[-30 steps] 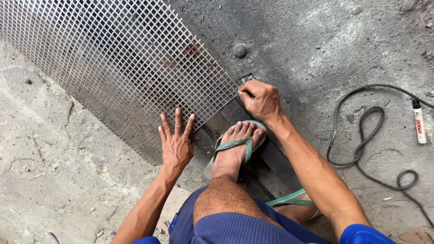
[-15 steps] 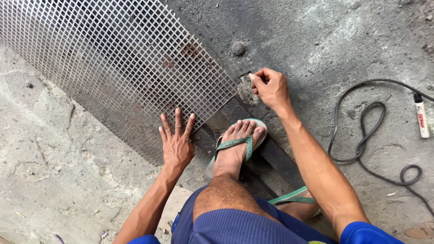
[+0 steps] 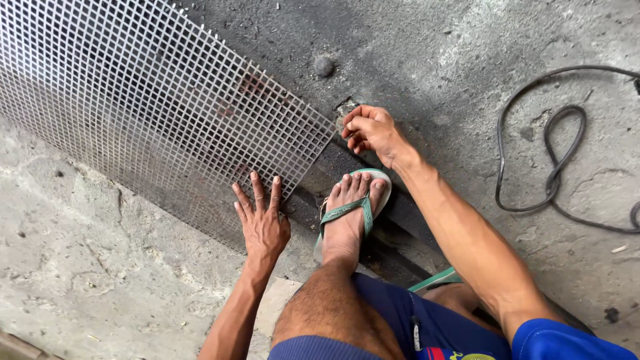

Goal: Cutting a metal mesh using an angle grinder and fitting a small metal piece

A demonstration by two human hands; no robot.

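Metal mesh (image 3: 147, 113) lies under the flat, open left hand (image 3: 262, 225); right hand (image 3: 371, 131), curled, pinches its corner; sharp edges could cut fingers

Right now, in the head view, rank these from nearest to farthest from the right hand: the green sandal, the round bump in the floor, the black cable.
From the right hand:
1. Green sandal, just below the hand, on the foot.
2. Round bump, above and slightly left, on the dark concrete.
3. Black cable, far off to the right, looped on the floor.

No packages, labels, signs or screens in view.
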